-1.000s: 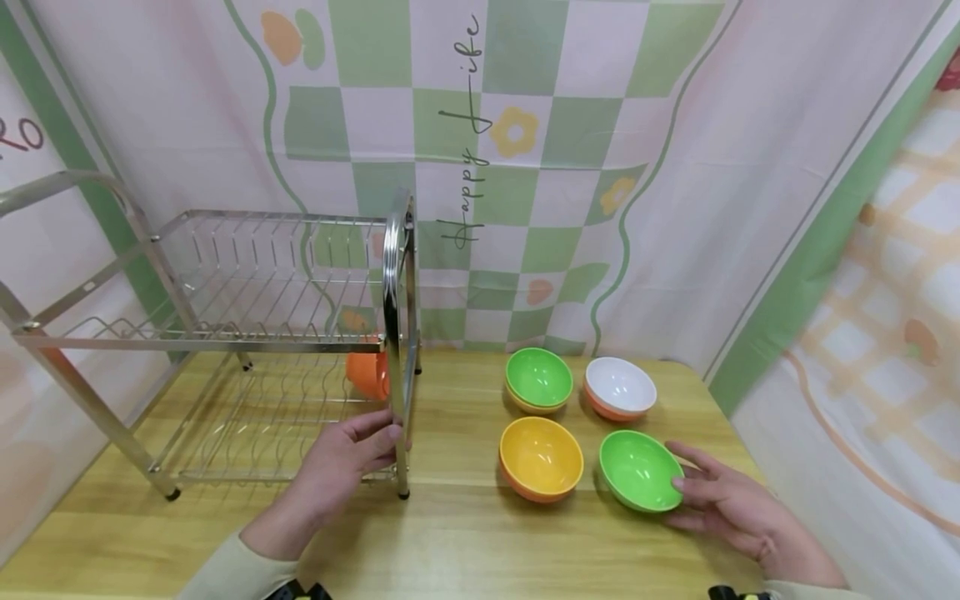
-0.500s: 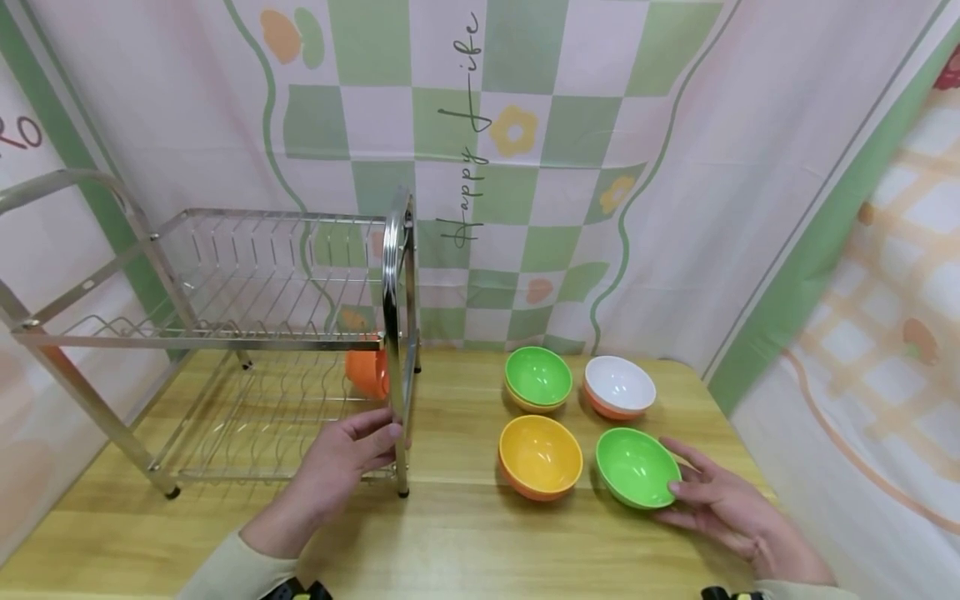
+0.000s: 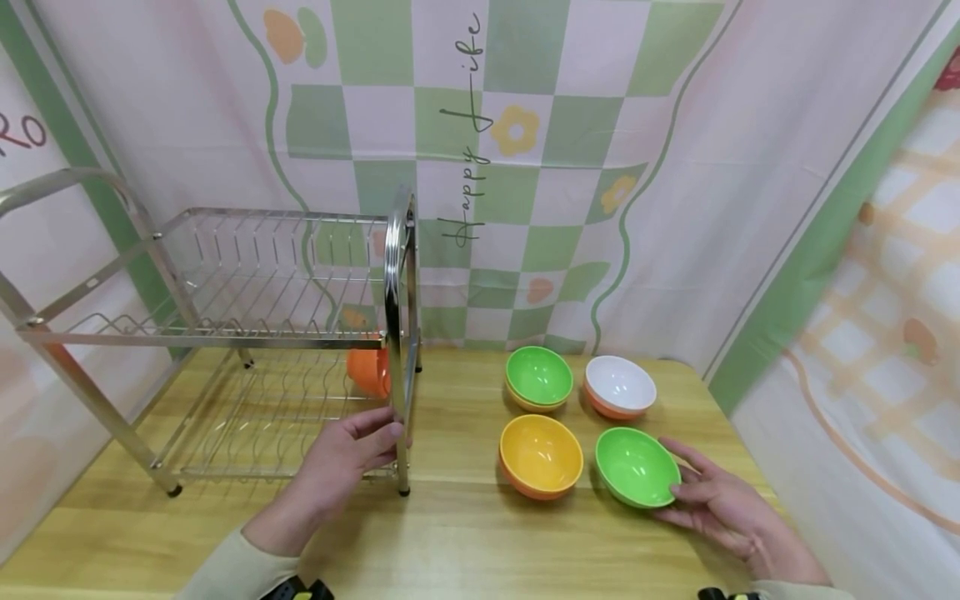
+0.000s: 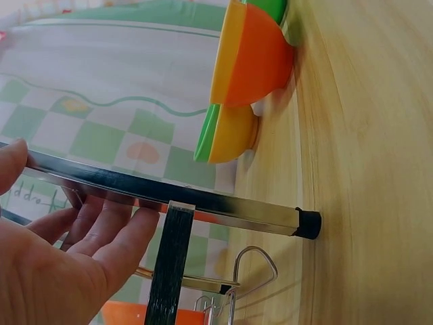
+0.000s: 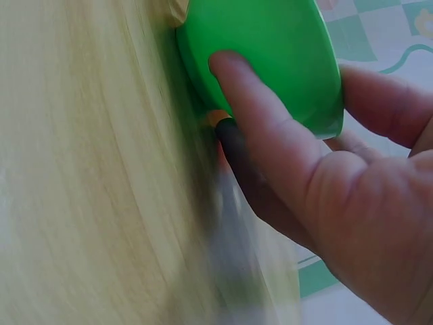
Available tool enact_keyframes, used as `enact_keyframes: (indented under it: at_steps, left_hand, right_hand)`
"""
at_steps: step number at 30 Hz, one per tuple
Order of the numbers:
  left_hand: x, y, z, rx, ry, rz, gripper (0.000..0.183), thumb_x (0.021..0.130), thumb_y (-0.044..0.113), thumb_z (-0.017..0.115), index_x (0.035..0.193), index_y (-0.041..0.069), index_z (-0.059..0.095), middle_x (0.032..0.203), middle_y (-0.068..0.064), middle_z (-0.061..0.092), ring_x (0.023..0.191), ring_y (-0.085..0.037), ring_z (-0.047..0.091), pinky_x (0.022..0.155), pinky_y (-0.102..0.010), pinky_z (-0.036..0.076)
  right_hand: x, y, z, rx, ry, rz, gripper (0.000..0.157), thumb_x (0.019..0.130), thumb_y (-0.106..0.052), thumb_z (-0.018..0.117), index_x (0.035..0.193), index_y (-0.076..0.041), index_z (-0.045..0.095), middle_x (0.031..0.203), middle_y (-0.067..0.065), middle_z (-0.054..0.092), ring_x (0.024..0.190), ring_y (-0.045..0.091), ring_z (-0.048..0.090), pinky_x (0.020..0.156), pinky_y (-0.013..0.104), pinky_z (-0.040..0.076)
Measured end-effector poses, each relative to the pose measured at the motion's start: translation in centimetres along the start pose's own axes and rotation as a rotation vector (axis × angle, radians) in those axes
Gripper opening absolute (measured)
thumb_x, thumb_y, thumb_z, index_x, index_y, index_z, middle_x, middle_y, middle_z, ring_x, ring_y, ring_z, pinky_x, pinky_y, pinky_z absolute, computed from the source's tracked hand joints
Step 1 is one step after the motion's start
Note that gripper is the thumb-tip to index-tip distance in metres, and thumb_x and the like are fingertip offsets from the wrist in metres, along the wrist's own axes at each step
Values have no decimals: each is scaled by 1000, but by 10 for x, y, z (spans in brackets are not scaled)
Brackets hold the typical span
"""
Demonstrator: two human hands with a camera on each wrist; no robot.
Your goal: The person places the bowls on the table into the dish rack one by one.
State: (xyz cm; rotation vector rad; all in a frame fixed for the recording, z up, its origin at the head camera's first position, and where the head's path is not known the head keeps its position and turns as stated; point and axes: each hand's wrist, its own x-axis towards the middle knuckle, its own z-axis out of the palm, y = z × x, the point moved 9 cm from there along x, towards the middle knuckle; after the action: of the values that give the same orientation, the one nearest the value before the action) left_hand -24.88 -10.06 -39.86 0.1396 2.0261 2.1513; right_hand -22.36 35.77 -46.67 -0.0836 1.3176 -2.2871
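Observation:
My right hand (image 3: 723, 504) holds a green bowl (image 3: 637, 467) by its right side, thumb at the rim and fingers along the outside. The right wrist view has the same green bowl (image 5: 270, 61) with the thumb lying across it, close by the wood surface. My left hand (image 3: 337, 462) grips the right front post of a metal dish rack (image 3: 397, 358). In the left wrist view, this hand (image 4: 81, 250) has its thumb on one side of the post and its fingers behind. An orange cup-like piece (image 3: 367, 371) sits in the lower tier, partly hidden by the frame.
Left of the held bowl stands a yellow bowl (image 3: 540, 454) stacked on orange. Behind are a green bowl (image 3: 538, 375) stacked on yellow and a white bowl (image 3: 620, 385) with an orange outside. A patterned curtain (image 3: 510, 183) hangs behind the wooden table (image 3: 465, 550).
The right hand has shifted slightly left with the green bowl, closer to the yellow one. My left hand stays on the rack post.

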Motion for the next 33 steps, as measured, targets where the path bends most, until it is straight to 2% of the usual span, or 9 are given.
enact_keyframes:
  at_steps: [2,3,5,6,9,21,33]
  left_hand:
    - [0,0,0,-3,-2,3,45,97,15,66,134,-8,55,118,-19,66,112,-38,62,95,-42,53]
    - [0,0,0,-2,-4,3,45,97,15,66,134,-8,55,118,-19,66,112,-38,62,95,-42,53]
    - [0,-1,0,-8,-9,5,45,98,15,66,134,-9,55,119,-19,66,113,-38,61,95,-42,52]
    - [0,-1,1,-10,-12,6,45,98,14,66,134,-9,55,119,-20,66,113,-38,61,95,-42,52]
    - [-1,-1,1,-16,-17,9,44,98,14,66,134,-9,55,119,-20,66,113,-36,62,95,-41,52]
    - [-1,1,1,-18,-14,4,43,97,13,66,133,-8,57,118,-20,67,110,-33,64,95,-41,52]
    - [-1,2,2,-8,-14,13,44,97,15,67,133,-9,56,117,-20,67,112,-34,62,95,-42,52]
  right_hand:
    - [-1,0,1,25,-14,-4,65,96,16,39,130,-33,64,160,12,7,118,34,58,105,66,30]
    - [-1,1,2,38,-23,-6,64,96,16,39,131,-32,63,157,10,26,119,35,57,105,66,30]
    - [-2,1,3,67,-47,-7,64,96,17,38,132,-30,63,138,1,54,119,37,57,105,66,30]
    - [-2,2,5,83,-60,-6,64,96,17,37,133,-29,63,128,-5,61,119,37,57,105,66,30]
    - [-3,2,8,107,-91,-5,64,97,17,34,134,-27,63,126,-6,62,120,38,56,105,66,29]
    - [-5,-5,21,157,-201,-35,68,97,19,25,142,-22,57,136,3,57,127,42,49,107,66,23]
    - [-6,-17,52,150,-308,-83,70,98,19,19,150,-20,47,145,4,50,133,40,42,108,64,19]
